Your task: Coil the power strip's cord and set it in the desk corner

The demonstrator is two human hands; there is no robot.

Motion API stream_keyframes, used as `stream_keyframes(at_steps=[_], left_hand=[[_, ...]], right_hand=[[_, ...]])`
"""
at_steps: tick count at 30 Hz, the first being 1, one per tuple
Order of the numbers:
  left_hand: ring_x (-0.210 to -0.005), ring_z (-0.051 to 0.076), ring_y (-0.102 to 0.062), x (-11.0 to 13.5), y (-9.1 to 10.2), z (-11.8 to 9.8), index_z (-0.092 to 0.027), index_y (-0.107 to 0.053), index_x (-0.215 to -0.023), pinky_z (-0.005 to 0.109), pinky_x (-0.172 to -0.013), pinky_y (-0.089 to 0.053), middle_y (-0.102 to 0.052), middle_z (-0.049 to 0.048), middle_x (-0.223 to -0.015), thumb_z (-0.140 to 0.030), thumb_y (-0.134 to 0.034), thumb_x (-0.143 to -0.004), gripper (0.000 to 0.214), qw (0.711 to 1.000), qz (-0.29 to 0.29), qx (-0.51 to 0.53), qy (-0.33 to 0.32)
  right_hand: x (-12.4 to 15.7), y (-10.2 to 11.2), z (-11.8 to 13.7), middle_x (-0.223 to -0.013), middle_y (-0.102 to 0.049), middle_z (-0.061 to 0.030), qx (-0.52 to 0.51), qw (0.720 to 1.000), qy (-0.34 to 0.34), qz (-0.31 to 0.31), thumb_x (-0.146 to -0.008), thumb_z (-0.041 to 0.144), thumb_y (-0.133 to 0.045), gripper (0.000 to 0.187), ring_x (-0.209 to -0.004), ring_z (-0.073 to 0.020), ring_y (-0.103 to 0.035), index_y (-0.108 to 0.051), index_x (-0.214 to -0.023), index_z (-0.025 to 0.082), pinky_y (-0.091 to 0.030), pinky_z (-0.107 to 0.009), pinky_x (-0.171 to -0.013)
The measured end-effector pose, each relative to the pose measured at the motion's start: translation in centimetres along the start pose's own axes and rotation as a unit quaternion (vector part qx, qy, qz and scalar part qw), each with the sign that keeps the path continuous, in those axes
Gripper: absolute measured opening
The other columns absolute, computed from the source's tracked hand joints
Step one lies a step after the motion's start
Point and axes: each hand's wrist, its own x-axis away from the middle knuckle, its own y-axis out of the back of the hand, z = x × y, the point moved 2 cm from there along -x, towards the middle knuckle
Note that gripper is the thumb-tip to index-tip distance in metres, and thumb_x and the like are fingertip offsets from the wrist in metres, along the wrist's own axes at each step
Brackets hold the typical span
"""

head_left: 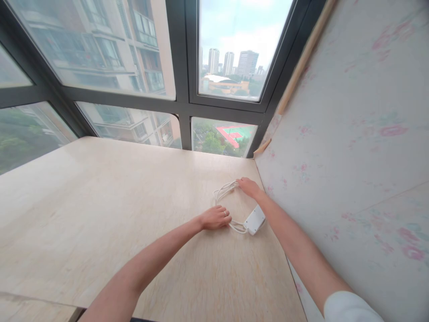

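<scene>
A white power strip [254,219] with a looped white cable [224,191] lies on the pale wooden tabletop [117,210] near the right wall. My left hand [215,218] rests on the near part of the cable loop, fingers curled around it, a ring on one finger. My right hand [248,186] reaches to the far end of the loop and its fingers close on the cable there. The power strip sits between my two forearms, just under my right wrist.
A wall with faded floral paper [351,147] runs along the table's right edge. Large dark-framed windows [182,107] stand behind the table, with buildings outside. The table's near edge [40,302] shows at the bottom left.
</scene>
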Motion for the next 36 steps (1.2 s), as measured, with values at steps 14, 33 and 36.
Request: stream_keyframes(at_steps=[14,33,36], left_hand=[[-0.078,0.023,-0.055,-1.0,-0.7,2.0,-0.018,-0.060,-0.078,0.036,-0.077,-0.040,-0.061,0.0121,-0.080,-0.058,-0.047,-0.089,0.043,0.992,-0.045,0.108,0.043],[-0.131,0.024,-0.043,7.3,0.5,-2.4,-0.012,-0.052,-0.128,0.045,-0.110,-0.034,-0.053,0.0164,-0.134,-0.034,-0.039,-0.096,0.040,0.916,-0.225,0.133,0.306],[-0.106,0.020,-0.059,10.6,1.0,-3.7,-0.015,-0.061,-0.109,0.038,-0.094,-0.047,-0.065,0.0119,-0.109,-0.021,-0.036,-0.092,0.031,0.844,-0.293,0.210,0.398]], right_hand=[[0.2,-0.2,0.1,-0.102,-0.061,-0.0157,-0.022,0.997,-0.069,-0.031,-0.096,0.031,-0.047,0.028,-0.098,-0.0219,-0.057,-0.067,-0.099,0.013,-0.042,-0.029,-0.082],[18.2,1.2,15.7,-0.097,-0.065,-0.0108,-0.403,0.846,-0.111,-0.330,-0.097,0.041,-0.039,0.035,-0.095,-0.0214,-0.059,-0.064,-0.094,0.017,-0.045,-0.034,-0.089],[21.0,-0.7,20.3,-0.081,-0.064,-0.0071,-0.481,0.834,-0.116,-0.245,-0.096,0.045,-0.041,0.038,-0.078,-0.0188,-0.058,-0.063,-0.083,0.017,-0.045,-0.029,-0.074]])
